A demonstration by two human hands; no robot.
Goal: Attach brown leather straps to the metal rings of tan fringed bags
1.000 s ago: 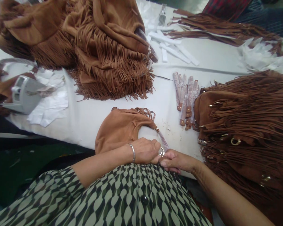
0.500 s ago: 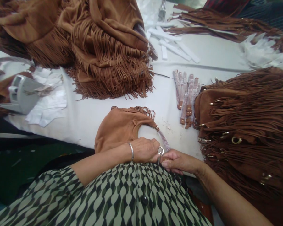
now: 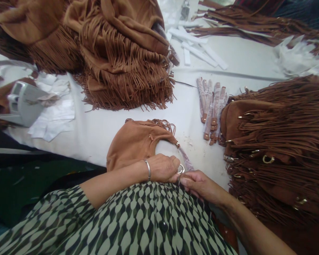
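A brown suede handbag [image 3: 130, 141] lies at the table's front edge, against my patterned shirt. My left hand [image 3: 164, 168], with a silver bracelet at the wrist, is closed on the bag's near end beside a shiny metal ring [image 3: 181, 169]. Just right of it, my right hand [image 3: 199, 182] pinches the end of the handbag strap [image 3: 185, 158], which is wrapped in clear plastic and runs up to the bag's far end. My fingers hide the spot where strap and ring come together.
Fringed brown bags [image 3: 122, 63] are heaped at the back left, more fringed bags [image 3: 281, 141] at the right. Several plastic-wrapped straps [image 3: 212, 109] lie between. A grey tape dispenser [image 3: 26, 102] stands on white papers [image 3: 53, 120] at left; white strips [image 3: 199, 49] lie farther back.
My right hand has turned and shifted slightly at the strap end, its fingers closer to the ring. My left hand keeps its place. The view has tilted a little.
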